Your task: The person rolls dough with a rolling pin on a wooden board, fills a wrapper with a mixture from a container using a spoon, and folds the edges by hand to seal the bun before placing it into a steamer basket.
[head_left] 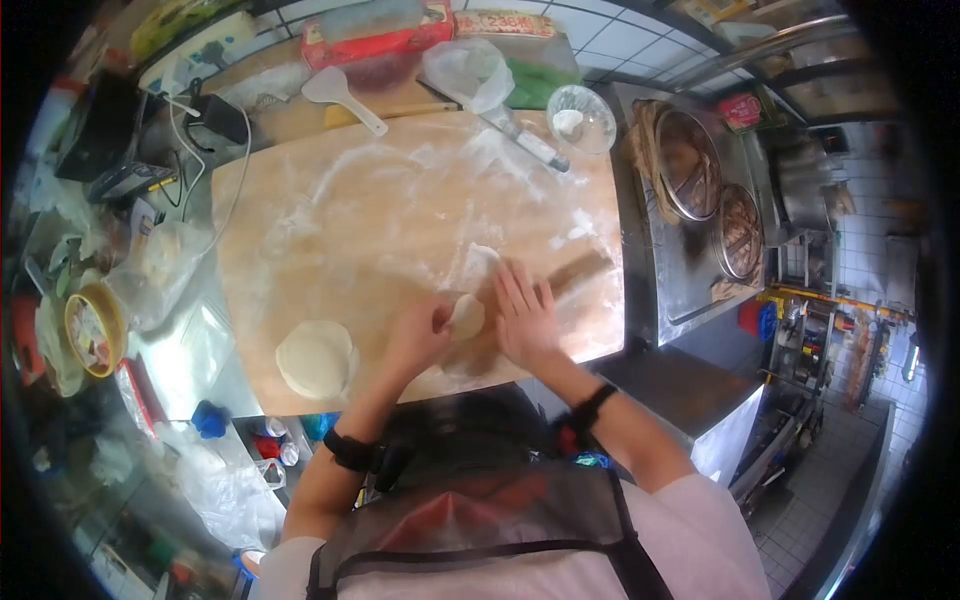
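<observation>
A floured wooden board fills the middle of the view. My left hand pinches the edge of a small flat piece of dough near the board's front edge. My right hand lies flat, fingers spread, on a wooden rolling pin that runs over the dough. A stack of rolled round dough wrappers sits on the board to the left of my left hand. Another small lump of dough lies just beyond my hands.
A glass bowl, a white scoop, a plastic bag and a red package line the board's far edge. Round steamer baskets stand on a steel counter at right. Bags, a yellow bowl and cables crowd the left.
</observation>
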`<move>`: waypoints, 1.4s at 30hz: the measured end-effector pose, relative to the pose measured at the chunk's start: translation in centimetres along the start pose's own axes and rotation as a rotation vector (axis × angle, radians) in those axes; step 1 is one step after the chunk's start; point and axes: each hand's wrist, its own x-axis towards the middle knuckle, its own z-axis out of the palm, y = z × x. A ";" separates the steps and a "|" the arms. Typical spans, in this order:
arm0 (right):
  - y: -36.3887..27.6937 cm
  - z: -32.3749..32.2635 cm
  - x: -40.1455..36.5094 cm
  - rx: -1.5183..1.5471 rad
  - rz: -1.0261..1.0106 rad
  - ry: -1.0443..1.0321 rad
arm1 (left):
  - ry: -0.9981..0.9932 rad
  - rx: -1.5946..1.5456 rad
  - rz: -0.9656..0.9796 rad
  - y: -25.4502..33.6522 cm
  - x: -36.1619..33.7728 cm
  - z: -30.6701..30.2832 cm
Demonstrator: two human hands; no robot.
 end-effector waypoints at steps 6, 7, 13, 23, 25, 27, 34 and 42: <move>-1.1 -1.5 10.9 0.056 -0.005 0.300 | 0.157 0.123 0.077 0.0 2.5 0.2; -1.2 -1.6 11.2 0.036 -0.023 0.351 | 0.145 0.233 0.071 0.4 2.8 -0.1; -0.9 0.5 -1.2 0.061 -0.012 0.062 | 0.260 -0.060 0.118 -3.3 2.0 0.4; -3.5 -0.8 11.2 0.006 0.024 0.294 | 0.206 0.192 0.112 -0.9 1.9 -0.8; -3.8 -0.6 9.6 -0.018 0.020 0.230 | 0.183 0.262 0.164 -1.0 2.0 -1.0; -4.1 0.6 3.0 -0.010 0.037 0.090 | 0.170 0.322 0.222 -1.6 2.1 -1.0; -4.9 -0.2 2.0 0.157 0.074 0.061 | 0.023 -0.108 0.078 -1.8 -2.0 -1.7; -4.3 -0.7 1.4 0.321 0.015 0.161 | 0.130 0.244 0.261 -2.1 -0.5 -0.4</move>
